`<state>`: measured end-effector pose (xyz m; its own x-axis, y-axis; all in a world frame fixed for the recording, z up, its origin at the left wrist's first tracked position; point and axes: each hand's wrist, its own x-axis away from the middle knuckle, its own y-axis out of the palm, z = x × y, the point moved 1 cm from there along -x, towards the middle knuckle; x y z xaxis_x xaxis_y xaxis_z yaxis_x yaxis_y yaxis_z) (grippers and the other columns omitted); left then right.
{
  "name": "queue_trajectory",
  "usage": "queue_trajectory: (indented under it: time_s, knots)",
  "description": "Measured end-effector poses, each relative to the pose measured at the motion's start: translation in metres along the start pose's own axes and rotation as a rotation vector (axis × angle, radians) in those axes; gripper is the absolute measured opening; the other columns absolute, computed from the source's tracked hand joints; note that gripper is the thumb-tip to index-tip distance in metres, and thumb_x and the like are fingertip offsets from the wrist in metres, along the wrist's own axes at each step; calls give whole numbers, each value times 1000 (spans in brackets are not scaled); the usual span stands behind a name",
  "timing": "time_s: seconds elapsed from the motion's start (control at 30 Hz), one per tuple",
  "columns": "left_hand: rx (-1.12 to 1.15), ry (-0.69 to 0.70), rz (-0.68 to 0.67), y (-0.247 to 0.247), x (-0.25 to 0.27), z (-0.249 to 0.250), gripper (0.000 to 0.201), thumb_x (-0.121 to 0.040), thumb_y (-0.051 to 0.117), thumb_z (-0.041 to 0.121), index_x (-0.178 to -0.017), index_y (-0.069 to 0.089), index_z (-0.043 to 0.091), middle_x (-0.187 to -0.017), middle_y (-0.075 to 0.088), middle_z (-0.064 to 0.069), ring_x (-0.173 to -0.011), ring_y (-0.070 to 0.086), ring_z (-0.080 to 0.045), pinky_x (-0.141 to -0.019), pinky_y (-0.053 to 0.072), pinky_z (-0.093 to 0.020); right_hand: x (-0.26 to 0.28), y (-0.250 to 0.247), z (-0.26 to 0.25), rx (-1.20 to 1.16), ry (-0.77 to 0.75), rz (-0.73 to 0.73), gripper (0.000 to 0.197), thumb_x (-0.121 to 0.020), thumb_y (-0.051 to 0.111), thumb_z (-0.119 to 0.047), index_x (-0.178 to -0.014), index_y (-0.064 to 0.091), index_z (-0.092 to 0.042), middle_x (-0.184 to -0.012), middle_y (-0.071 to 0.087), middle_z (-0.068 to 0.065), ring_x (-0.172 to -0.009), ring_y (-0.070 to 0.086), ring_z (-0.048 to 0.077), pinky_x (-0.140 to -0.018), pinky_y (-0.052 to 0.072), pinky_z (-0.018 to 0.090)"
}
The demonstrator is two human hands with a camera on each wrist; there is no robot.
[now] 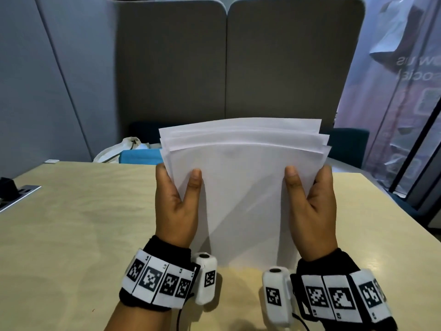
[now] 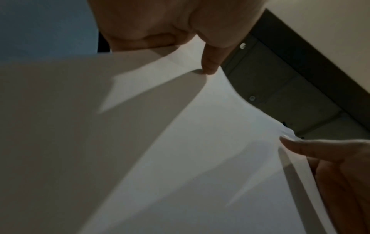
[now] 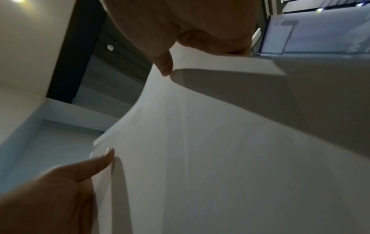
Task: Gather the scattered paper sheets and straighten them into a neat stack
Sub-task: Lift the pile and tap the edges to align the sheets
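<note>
A bundle of several white paper sheets (image 1: 243, 182) stands upright on its bottom edge on the light wooden table (image 1: 71, 223). The top edges are fanned and uneven. My left hand (image 1: 177, 201) grips the bundle's left edge, thumb on the front face and fingers behind. My right hand (image 1: 312, 204) grips the right edge the same way. In the left wrist view the sheets (image 2: 180, 158) fill the frame, with the left hand's thumb (image 2: 209, 66) pressing on them and the right hand reaching in at the right. The right wrist view shows the paper (image 3: 220, 158) and the thumb (image 3: 164, 66) on it.
Grey padded partitions (image 1: 226, 68) stand behind the table. A white bag (image 1: 119, 149) and a blue object (image 1: 140, 156) lie beyond the far edge. A power outlet panel (image 1: 14, 194) with a black block is set in the table at far left. A glass wall is at right.
</note>
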<state>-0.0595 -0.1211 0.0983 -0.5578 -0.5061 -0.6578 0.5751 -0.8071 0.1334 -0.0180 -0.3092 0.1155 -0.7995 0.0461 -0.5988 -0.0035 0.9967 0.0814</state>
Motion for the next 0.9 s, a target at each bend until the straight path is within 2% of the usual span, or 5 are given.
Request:
queue_trajectory:
  time_s: [0.27,0.43,0.57,0.73,0.9]
  knots:
    - [47,58,-63,5,-17,26,51,-81,64,35,-123,36,26,-118,59,10,-110,63,-12,-86,58,-32,-11,7,-23,-8,-111,27,44,-86,56,-32,-124,37,-21,-107,54,-24,-95,59,-14,-69,48,3]
    - [-99,286,49,8,-19,27,68,-91,58,-1,-139,20,27,-127,39,38,-116,53,0,-96,53,-32,-14,4,-17,189,-365,98,58,-93,56,-5,-142,30,-23,-133,35,-9,-123,39,-10,-101,37,6]
    - [-180,336,-6,8,-16,24,41,-95,54,18,-131,39,25,-129,43,24,-119,53,-9,-92,55,-29,-11,3,-14,361,-393,59,33,-94,57,-18,-126,52,-23,-120,39,8,-109,36,-22,-90,31,-5]
    - [-183,284,7,5,-17,24,43,-91,61,22,-129,41,20,-121,43,35,-115,50,7,-88,50,-13,-14,-1,-11,303,-348,66,40,-90,61,-28,-126,44,-32,-123,38,-2,-109,40,-20,-86,37,-4]
    - [-117,238,-7,0,-18,25,37,-90,63,25,-118,39,23,-108,50,36,-103,62,-3,-76,58,-20,-15,-5,-11,322,-365,85,34,-89,61,-30,-118,44,-28,-121,41,2,-106,41,-19,-84,38,-4]
